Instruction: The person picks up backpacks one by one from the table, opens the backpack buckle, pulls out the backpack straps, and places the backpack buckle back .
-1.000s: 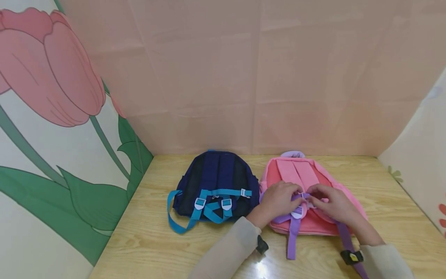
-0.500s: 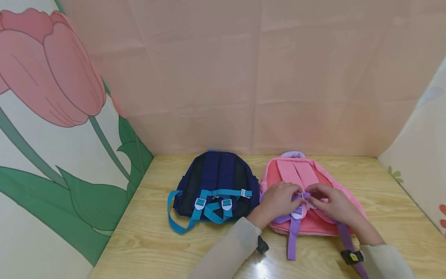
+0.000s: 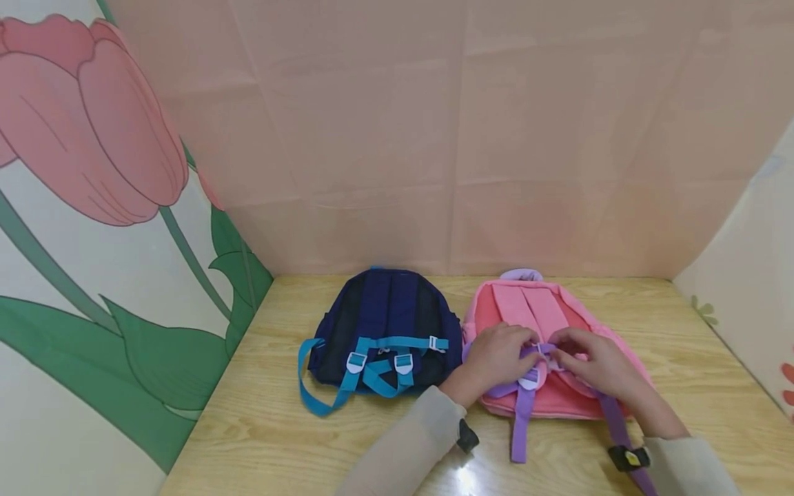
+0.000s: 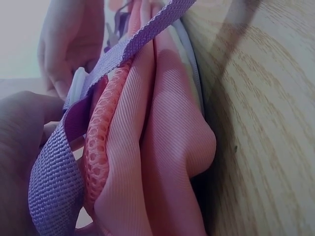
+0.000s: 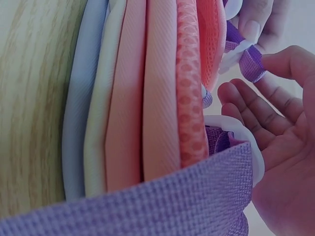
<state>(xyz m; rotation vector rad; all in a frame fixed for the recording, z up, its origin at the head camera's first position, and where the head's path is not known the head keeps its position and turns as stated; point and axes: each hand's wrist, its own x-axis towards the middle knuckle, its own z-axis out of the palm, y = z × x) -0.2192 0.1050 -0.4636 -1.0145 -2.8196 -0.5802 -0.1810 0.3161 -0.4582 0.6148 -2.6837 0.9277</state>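
Note:
A pink backpack (image 3: 561,405) lies on the table with its strap side up. Over its middle, my left hand (image 3: 499,357) and right hand (image 3: 592,362) meet at a thin purple strap (image 3: 544,347). In the right wrist view, the left thumb and fingers pinch a small white buckle (image 5: 235,58) on this strap. My right fingertips pinch the strap's purple loop (image 5: 252,69) beside it, while the other fingers curl loosely. A larger white strap adjuster (image 3: 529,379) sits just below the hands. In the left wrist view, a purple webbing strap (image 4: 54,182) crosses in front of the bag's side.
A navy backpack (image 3: 389,296) with blue straps (image 3: 322,408) and white adjusters lies to the left, close beside the pink one. Purple strap ends (image 3: 520,434) hang toward the front of the wooden table (image 3: 248,427). A beige backdrop (image 3: 372,138) stands behind.
My right hand has shifted very slightly to the right at the purple strap. The left hand and both backpacks look the same.

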